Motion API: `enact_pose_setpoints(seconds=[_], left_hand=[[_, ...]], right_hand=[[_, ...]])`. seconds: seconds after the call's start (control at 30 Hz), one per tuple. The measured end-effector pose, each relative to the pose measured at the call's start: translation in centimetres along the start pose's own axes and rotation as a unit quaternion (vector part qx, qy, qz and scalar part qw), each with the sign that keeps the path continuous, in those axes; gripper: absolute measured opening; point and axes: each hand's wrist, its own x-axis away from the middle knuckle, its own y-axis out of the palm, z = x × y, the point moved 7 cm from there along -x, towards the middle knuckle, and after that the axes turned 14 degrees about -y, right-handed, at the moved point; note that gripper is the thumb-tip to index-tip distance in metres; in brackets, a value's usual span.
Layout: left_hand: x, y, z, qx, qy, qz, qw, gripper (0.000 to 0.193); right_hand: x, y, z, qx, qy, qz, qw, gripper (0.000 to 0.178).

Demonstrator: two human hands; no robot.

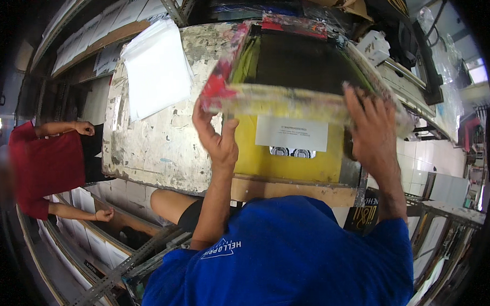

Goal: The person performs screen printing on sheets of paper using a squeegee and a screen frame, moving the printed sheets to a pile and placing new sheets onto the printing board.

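A screen printing frame [289, 95], smeared with pink, yellow and white ink, is tilted up at its near side over a yellow board [245, 153]. Its dark mesh [301, 59] faces up. At the near left corner, my left hand [217, 138] is closed on the frame, thumb towards me. My right hand [373, 127] has its fingers over the near right edge, slightly blurred. Beneath the frame, on the yellow board, lies a white printed sheet [293, 133]. Just below that sheet shows a small piece with round black-and-white patterns [292, 152].
A stack of white sheets [158, 69] lies on the worn, paint-flecked table [164, 150] to the left. A person in a red shirt [51, 165] is at the far left. Shelves [90, 39] stand at the back left; a white container [373, 46] sits behind the frame's right side.
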Motion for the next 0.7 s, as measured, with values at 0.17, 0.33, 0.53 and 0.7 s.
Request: enact_pose_setpoints(seconds=[0.17, 0.33, 0.53, 0.7], left_hand=[[4.7, 1.7, -11.6, -0.409, -0.019, -0.020, 0.912, 0.044], [9.3, 3.3, -14.6, -0.496, 0.008, -0.071, 0.865, 0.025], [8.4, 4.3, -15.9, -0.410, -0.016, -0.092, 0.907, 0.011], [4.6, 2.7, -12.2, -0.351, -0.019, -0.081, 0.933, 0.007]], right_hand=[[-1.4, -3.1, 0.6, 0.015, -0.012, 0.146, 0.989, 0.080], [-2.0, -4.2, 1.5, 0.007, -0.033, 0.202, 0.979, 0.084], [-2.2, -4.4, 1.9, -0.002, -0.038, 0.200, 0.979, 0.082], [-2.4, -4.6, 1.7, -0.011, -0.051, 0.211, 0.976, 0.080]])
